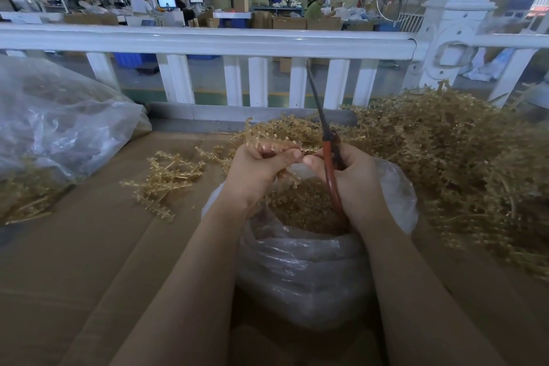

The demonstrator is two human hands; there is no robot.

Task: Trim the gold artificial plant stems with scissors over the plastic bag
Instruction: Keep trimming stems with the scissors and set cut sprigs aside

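My left hand [261, 171] pinches a gold plant stem [289, 177] between thumb and fingers above the open clear plastic bag [303, 264]. The bag stands between my forearms and holds several gold trimmings [306, 208]. My right hand [353, 180] grips the red handles of the scissors [328, 157]; its thumb also touches the stem. The dark scissor blades point up and away, closed, clear of the stem.
A big heap of gold stems [457, 157] lies to the right on the cardboard-covered table [89, 261]. A smaller loose bunch [166, 178] lies left of my hands. A large clear bag with stems [50, 134] sits at far left. A white railing [208, 41] runs behind.
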